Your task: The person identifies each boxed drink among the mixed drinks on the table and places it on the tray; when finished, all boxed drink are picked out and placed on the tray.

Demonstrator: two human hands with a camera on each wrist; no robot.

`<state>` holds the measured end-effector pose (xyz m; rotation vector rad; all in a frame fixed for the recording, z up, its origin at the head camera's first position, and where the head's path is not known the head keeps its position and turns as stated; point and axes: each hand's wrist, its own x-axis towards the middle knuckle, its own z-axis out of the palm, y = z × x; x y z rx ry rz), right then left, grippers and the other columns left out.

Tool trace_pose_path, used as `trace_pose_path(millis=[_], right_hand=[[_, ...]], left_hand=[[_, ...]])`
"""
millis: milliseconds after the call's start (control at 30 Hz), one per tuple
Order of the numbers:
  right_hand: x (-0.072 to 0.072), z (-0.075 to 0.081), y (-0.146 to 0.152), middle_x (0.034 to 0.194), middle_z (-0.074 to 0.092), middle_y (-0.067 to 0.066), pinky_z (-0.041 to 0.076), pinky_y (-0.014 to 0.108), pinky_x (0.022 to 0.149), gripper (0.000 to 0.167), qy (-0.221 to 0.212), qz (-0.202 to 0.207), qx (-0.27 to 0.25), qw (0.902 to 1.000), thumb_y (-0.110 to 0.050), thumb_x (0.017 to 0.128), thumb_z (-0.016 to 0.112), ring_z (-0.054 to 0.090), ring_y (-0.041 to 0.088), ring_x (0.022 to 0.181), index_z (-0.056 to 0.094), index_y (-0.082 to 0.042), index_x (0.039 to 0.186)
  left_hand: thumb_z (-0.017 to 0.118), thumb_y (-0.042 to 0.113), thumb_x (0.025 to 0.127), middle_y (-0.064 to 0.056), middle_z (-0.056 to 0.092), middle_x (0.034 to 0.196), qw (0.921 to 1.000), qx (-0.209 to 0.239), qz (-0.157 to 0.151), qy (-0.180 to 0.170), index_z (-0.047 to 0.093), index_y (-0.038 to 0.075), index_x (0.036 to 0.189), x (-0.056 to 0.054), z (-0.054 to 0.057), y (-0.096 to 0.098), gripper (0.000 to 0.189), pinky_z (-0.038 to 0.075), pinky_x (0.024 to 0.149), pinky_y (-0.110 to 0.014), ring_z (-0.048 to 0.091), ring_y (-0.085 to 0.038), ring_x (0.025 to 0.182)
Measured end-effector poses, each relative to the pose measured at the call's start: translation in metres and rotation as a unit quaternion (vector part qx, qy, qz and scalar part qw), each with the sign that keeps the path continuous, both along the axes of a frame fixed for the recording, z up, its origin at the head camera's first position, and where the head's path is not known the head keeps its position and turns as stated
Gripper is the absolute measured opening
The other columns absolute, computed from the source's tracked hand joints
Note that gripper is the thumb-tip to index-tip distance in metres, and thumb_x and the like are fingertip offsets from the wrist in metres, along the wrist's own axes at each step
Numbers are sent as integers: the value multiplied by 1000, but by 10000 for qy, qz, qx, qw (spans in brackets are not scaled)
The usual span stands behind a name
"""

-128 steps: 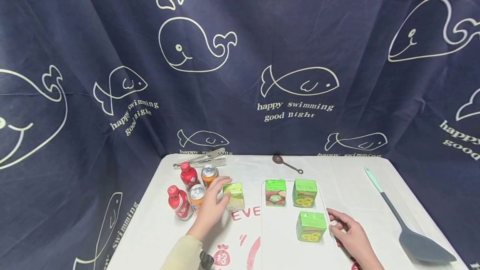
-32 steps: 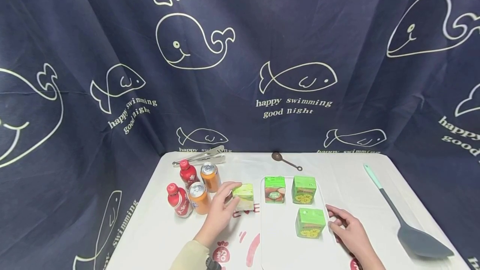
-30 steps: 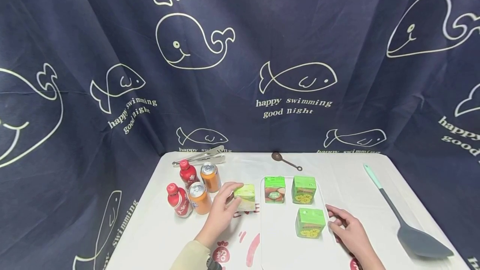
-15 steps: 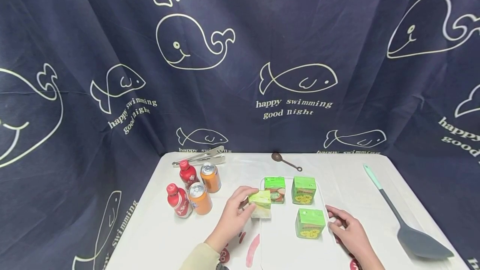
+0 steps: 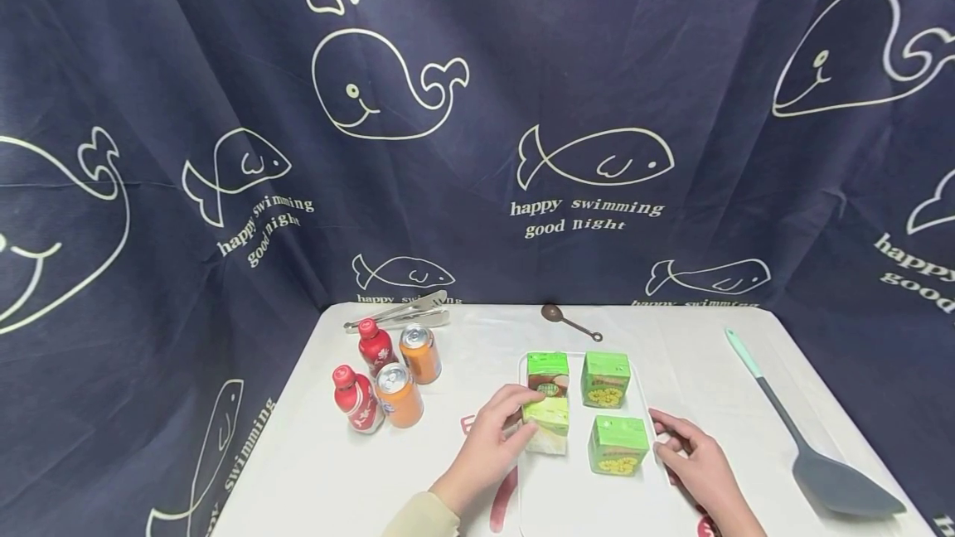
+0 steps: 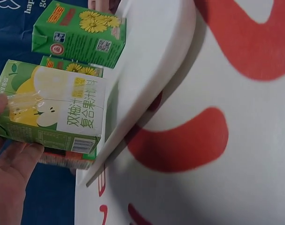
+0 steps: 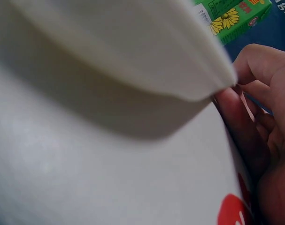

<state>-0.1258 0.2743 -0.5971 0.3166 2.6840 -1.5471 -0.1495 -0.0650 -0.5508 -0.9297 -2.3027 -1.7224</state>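
Observation:
My left hand grips a pale green and white juice carton, with the thumb on the near side and fingers behind. In the left wrist view that juice carton shows pear and citrus pictures and stands upright by the rim of the white tray; whether its base touches the tray I cannot tell. At the tray's right edge, my right hand pinches the rim, as the right wrist view shows with the fingers. Several bright green cartons stand on the tray, including a chrysanthemum-picture carton and a brown-fronted carton.
Left on the table are two red bottles and two orange cans. Metal tongs and a brown spoon lie at the back. A grey spatula with a mint handle lies at the right.
My left hand has carried the pale carton rightward from beside the cans to the tray's left side, in front of the brown-fronted carton. The right hand stays at the tray's edge.

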Motion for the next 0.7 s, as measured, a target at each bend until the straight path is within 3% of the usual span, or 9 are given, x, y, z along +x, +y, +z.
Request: trace_pose_path(millis=[367,700], right_hand=[[0,-3,0,119,61,14,57,29,50,58,134,5,-12,9999,0,89,68,59,16,67,56,0,146],[0,-3,0,119,61,14,56,28,50,59,140,20,21,9999,1,89,67,59,16,64,56,0,146]], left_hand=[[68,5,98,0,61,137,9996,-144,41,226,64,9,138,7,-2,10,40,55,103,-36,60,-19,125],[70,4,95,-3,63,135,9997,-184,168,73,65,14,136,8,-9,12,43,57,99,-35,62,-20,122]])
